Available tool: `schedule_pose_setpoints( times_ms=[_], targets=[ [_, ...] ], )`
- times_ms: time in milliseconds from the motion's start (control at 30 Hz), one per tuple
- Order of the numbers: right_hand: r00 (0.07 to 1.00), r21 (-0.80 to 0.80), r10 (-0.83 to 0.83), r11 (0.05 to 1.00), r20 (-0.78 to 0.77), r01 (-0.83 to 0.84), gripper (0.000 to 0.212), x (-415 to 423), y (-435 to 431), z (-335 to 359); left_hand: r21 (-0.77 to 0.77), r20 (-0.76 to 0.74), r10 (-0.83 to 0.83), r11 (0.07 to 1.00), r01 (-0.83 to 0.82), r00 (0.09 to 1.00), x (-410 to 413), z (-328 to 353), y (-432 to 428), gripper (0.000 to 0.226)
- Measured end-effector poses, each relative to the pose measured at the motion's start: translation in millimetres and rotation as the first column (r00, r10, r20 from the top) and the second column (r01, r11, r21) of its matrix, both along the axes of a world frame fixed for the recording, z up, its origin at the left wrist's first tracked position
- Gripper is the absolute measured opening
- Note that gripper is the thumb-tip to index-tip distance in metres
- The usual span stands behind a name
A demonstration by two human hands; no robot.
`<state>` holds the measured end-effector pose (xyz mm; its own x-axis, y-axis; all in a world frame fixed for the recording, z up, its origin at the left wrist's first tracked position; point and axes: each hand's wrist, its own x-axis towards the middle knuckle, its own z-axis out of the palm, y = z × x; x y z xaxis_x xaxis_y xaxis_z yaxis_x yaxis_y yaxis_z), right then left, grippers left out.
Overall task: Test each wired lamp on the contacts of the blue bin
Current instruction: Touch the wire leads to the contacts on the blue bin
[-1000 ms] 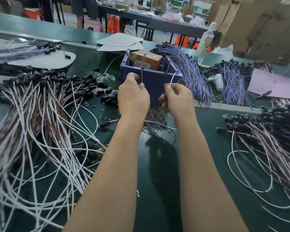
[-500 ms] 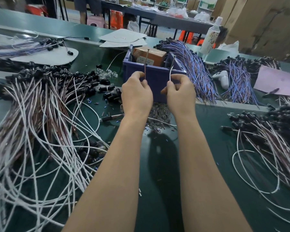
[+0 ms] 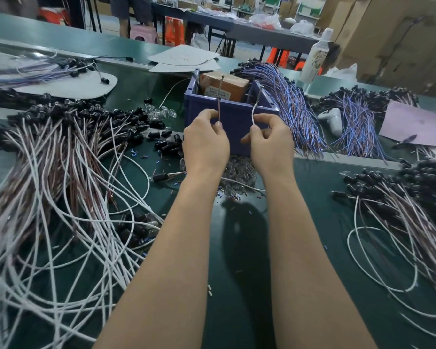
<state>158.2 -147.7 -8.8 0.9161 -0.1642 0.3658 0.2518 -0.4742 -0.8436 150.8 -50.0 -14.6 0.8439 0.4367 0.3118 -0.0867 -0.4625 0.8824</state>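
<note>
Because the test needs one wire on each contact, the two leads are held apart. From my feed, the left hand (image 3: 205, 143) pinches the brown lead (image 3: 219, 109) between thumb and fingertip and holds it upright toward the left pin (image 3: 222, 83). The right hand (image 3: 272, 143) pinches the white lead (image 3: 253, 113), which bows up toward the right pin (image 3: 259, 93). Both pins stand up from the blue bin (image 3: 237, 109), which sits on the worktop (image 3: 237, 273) just beyond the knuckles, so both hands crowd its front wall.

I cannot tell whether either wire tip truly touches its pin. The wires are thin, and the brown one overlaps the cardboard box (image 3: 227, 84) inside the bin. The lamp on these leads is hidden, probably below the palms, so I see no glow either way.

Wired lamps lie in a left heap (image 3: 61, 152), which runs off the frame edge, and a right heap (image 3: 400, 202). I cannot say which one is already tested. A few clear bulbs (image 3: 239, 170) peek out between the wrists.
</note>
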Motion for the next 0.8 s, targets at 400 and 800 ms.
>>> schedule_pose_setpoints(
  times_ms=[400,800],
  targets=[
    [1.0,0.009,0.01,1.0,-0.011,-0.01,0.022,-2.4,-0.2,0.8,0.009,0.008,-0.001,1.0,0.001,1.0,0.8,0.1,1.2,0.03],
    [1.0,-0.004,-0.001,1.0,-0.003,0.001,0.02,-0.1,-0.7,-1.1,0.012,-0.018,-0.012,1.0,0.012,1.0,1.2,-0.9,1.7,0.031]
  ],
)
